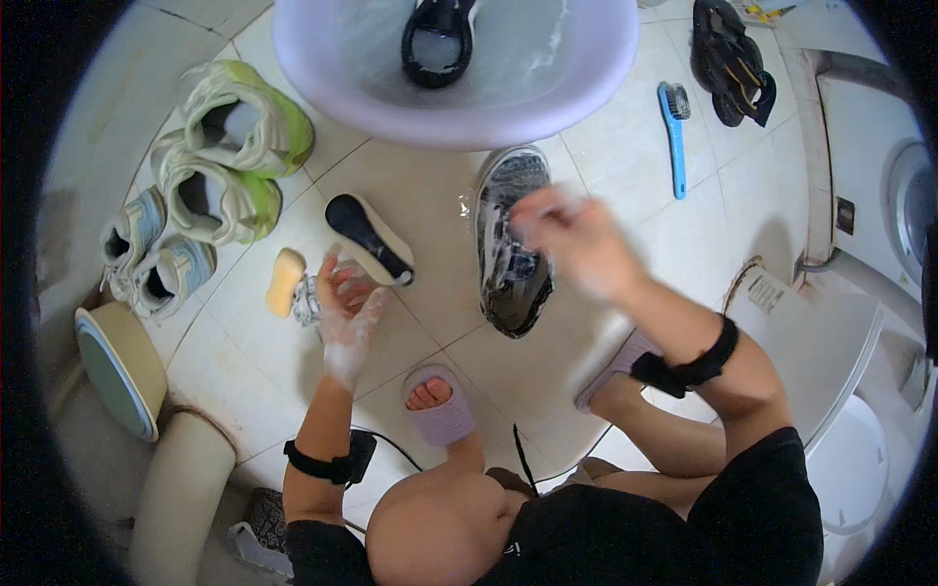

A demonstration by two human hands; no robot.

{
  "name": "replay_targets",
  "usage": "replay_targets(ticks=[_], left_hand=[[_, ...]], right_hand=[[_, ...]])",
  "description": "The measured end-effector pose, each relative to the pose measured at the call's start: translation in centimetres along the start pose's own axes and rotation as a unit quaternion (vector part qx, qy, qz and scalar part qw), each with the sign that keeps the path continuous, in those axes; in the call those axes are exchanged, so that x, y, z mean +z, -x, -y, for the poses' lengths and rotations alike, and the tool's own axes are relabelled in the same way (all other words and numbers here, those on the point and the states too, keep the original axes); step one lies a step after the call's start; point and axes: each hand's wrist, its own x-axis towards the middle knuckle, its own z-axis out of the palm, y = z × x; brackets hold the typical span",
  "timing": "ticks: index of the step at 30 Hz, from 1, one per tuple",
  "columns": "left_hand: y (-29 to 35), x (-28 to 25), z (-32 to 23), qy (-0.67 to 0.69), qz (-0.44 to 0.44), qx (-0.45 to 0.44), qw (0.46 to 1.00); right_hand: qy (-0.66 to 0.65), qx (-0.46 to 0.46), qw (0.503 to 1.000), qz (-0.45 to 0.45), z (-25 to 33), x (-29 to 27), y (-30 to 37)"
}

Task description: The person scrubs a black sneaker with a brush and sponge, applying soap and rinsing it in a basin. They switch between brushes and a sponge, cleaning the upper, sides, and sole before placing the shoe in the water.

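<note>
A black shoe with a pale sole edge lies on the floor in front of me, streaked with white suds. Over its middle is my right hand, smeared by motion, so what its fingers hold does not show. My left hand, wet with foam, is palm up with its fingers apart and loosely curled. Beside it lie a silvery scouring ball and a yellowish sponge. Just beyond its fingertips rests an elongated black-and-white piece, whose kind I cannot make out.
A lavender basin of cloudy water stands ahead, with a black shoe in it. Two pairs of sneakers sit at left, above a tilted beige basin. A blue brush and black sandals lie at right, near a washing machine.
</note>
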Motion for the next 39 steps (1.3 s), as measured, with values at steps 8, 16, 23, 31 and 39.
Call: replay_targets(ticks=[8,16,23,31,39], left_hand=[[0.1,-0.2,-0.7,-0.218,-0.067,0.064,0.972],[0.7,0.5,-1.2,-0.260,-0.053,0.192,0.945],[0.7,-0.7,0.2,-0.226,-0.097,0.193,0.950],[1.0,-4.0,-0.1,-0.284,-0.130,0.243,0.918],[-2.7,-9.2,-1.4,-0.417,-0.099,0.146,0.892]], right_hand=[[0.381,0.071,0.837,-0.385,-10.3,-17.5,-4.4],[0.401,0.185,0.823,-0.357,-14.9,-19.1,-6.3],[-0.004,0.180,0.921,-0.346,-11.3,-15.4,-4.8],[-0.083,-0.078,0.974,-0.198,-0.9,-9.2,-1.5],[-0.086,-0.045,0.972,-0.216,2.7,-6.3,1.9]])
